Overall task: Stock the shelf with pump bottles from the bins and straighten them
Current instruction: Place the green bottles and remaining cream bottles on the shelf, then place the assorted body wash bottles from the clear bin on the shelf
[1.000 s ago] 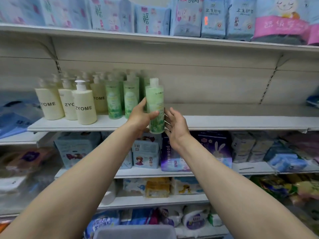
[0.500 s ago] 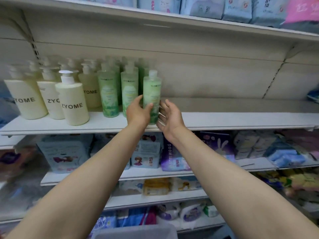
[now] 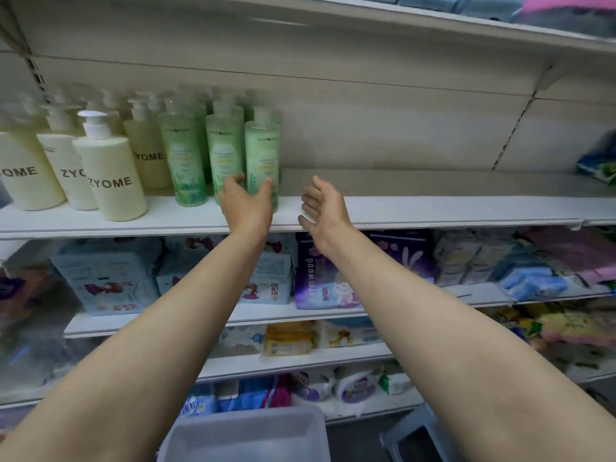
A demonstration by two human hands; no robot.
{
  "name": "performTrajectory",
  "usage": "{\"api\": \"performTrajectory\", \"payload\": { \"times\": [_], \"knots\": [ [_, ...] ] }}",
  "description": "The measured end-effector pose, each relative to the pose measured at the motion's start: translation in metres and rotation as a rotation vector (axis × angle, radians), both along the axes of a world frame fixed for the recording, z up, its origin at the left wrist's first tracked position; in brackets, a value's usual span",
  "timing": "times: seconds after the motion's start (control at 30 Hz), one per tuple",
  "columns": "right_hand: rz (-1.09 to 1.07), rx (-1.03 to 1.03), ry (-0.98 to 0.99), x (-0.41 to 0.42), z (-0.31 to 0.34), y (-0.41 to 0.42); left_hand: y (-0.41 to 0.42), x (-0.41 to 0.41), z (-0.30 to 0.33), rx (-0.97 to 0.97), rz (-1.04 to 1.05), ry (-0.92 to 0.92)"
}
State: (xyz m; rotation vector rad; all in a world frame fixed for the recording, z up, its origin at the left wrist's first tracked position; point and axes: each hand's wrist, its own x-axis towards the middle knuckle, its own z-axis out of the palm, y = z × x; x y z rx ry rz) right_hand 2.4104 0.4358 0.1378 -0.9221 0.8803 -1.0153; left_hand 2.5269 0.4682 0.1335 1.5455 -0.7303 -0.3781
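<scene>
Hands (image 3: pixel 246 203) before green bottle (image 3: pixel 262 151)

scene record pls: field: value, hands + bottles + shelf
left hand: fingers and thumb around base of rightmost green pump bottle
right hand: open, palm facing left, apart from the bottle, over shelf front edge
green bottle: upright on shelf, end of green row
cream ZYOME bottles: upright, left of green ones
shelf right of green row: bare
grey bin: bottom of view, contents not visible
</scene>
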Motion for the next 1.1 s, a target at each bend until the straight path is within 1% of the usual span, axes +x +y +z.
{"api": "performTrajectory", "payload": {
  "times": [0.07, 0.1, 0.23, 0.3, 0.33, 0.5, 0.63, 0.87, 1.1],
  "knots": [
    [-0.019, 0.001, 0.017, -0.021, -0.002, 0.005, 0.007, -0.02, -0.001, -0.054, -0.034, 0.07],
    [-0.026, 0.003, 0.03, -0.034, -0.004, 0.007, 0.011, -0.031, -0.002, -0.066, -0.074, 0.134],
    [-0.037, -0.008, 0.079, -0.09, -0.011, 0.018, 0.023, -0.086, -0.009, -0.112, -0.255, 0.485],
    [-0.043, -0.018, 0.107, -0.122, -0.015, 0.024, 0.028, -0.114, -0.015, -0.132, -0.322, 0.617],
    [-0.049, -0.019, 0.12, -0.138, -0.018, 0.028, 0.031, -0.129, -0.019, -0.132, -0.345, 0.654],
    [-0.066, 0.011, 0.161, -0.22, -0.031, 0.046, 0.045, -0.21, -0.038, -0.095, -0.427, 0.735],
    [-0.107, 0.054, 0.177, -0.287, -0.048, 0.06, 0.055, -0.276, -0.054, -0.025, -0.474, 0.712],
    [-0.217, 0.118, 0.263, -0.4, -0.08, 0.079, 0.069, -0.387, -0.09, 0.087, -0.532, 0.762],
    [-0.299, 0.211, 0.264, -0.477, -0.124, 0.09, 0.078, -0.457, -0.141, 0.228, -0.576, 0.773]
  ]
}}
